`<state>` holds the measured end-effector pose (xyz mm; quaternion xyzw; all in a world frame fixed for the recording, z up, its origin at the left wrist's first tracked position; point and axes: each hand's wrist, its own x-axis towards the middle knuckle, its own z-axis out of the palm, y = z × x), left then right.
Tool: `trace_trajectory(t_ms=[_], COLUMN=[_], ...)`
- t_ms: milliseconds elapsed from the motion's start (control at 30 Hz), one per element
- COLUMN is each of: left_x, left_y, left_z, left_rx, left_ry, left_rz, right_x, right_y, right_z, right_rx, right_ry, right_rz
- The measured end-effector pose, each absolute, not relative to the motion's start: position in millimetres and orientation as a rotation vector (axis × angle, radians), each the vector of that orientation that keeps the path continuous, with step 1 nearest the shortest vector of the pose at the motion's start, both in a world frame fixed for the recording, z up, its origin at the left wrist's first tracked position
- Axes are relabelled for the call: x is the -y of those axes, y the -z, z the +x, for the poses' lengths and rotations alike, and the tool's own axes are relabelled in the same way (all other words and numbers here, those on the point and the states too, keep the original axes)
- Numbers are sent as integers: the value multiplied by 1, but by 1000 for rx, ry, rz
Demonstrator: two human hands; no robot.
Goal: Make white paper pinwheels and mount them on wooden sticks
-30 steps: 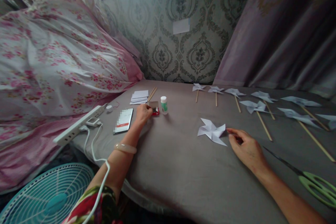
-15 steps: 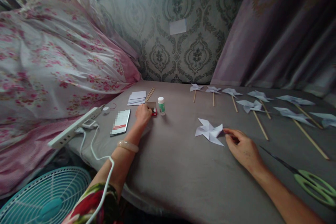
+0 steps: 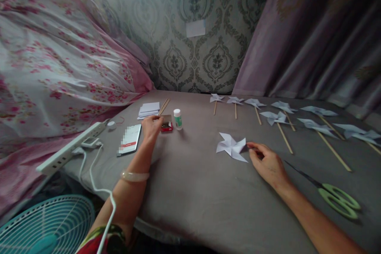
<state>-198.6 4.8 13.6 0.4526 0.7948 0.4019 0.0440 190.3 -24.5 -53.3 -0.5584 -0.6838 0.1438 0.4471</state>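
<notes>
My left hand is at the left edge of a small open red box holding tiny metal pieces. Its fingers are pinched together over the box; whatever is between them is too small to make out. At the right, my right hand has thumb and forefinger closed at one pointed tip of a white paper pinwheel, which lies on the grey cloth without a stick. Just behind the red box stands a glue bottle with a white cap.
Several finished pinwheels on sticks lie along the back right. Green-handled scissors rest right of my right arm. Stacked paper, wooden sticks, a phone and a power strip are at left. A fan stands below.
My left hand has drawn back slightly left from the red box, uncovering more of it. My right hand stays at the pinwheel's tip. The whole view has shifted a little.
</notes>
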Motion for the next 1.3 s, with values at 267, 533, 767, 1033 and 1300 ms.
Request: trace_trajectory(t_ms=[267,533,767,1033,1300], left_x=[8,16,25,27,9], left_y=[-38,-44,-42,-28,-18], left_z=[-177,-120,-72,-21,10], left_rx=[-1361,-926,-823,-1016,-1135], left_ry=[-1831,-1424,-1242,-1179,-1165], left_rz=[888,655,581,790,985], right_x=[27,31,24,21,16], right_y=[42,13,-26,-17,-5], right_z=[188,171,146,142,157], right_rx=[1700,1851,1865,1758,1733], right_ry=[-279,-59,-315,-347,-375], right_rz=[-1296,-1150,-960,-910,-942])
